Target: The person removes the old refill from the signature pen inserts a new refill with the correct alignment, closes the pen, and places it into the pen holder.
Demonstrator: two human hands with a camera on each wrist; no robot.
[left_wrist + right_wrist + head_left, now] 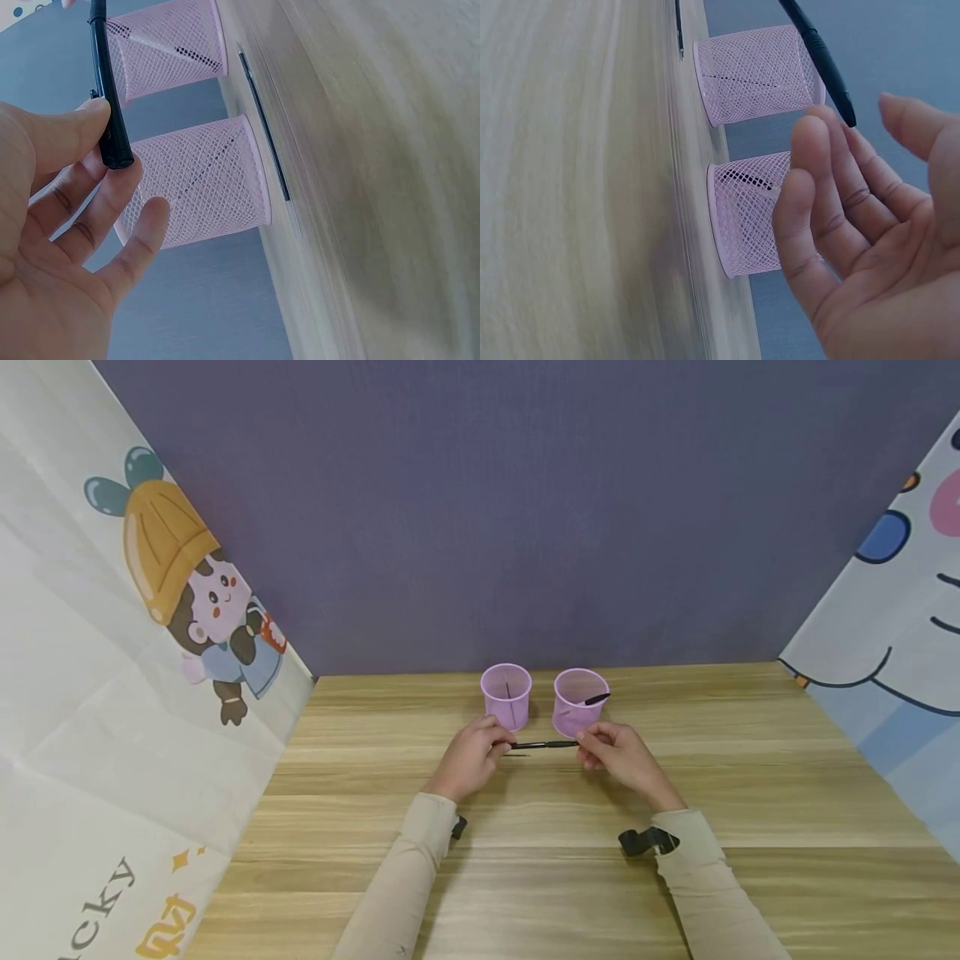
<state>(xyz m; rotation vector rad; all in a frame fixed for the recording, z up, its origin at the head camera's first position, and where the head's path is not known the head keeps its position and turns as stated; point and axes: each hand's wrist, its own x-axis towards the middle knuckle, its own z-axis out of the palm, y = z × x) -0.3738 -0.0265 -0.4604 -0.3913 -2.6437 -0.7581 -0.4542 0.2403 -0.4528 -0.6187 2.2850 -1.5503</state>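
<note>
My left hand point(468, 760) pinches the clip end of a black pen point(109, 90) between thumb and fingers. Held level above the table, the pen points its tapered tip toward my right hand point(626, 764). In the right wrist view that tip point(846, 112) lies by the fingertips, while the thumb stands apart from it. A thin pen refill point(262, 124), dark with a clear end, lies on the table in front of the cups. Behind the hands stand two pink mesh pen cups, the left cup point(496, 714) and the right cup point(567, 720).
A thin dark stick point(508, 692) leans inside the left cup. From the right cup's rim pokes a black-ended pen point(597, 699). The wooden table point(525, 893) meets a dark blue-grey panel point(525, 527) behind. Printed white sheets point(60, 693) hang at both sides.
</note>
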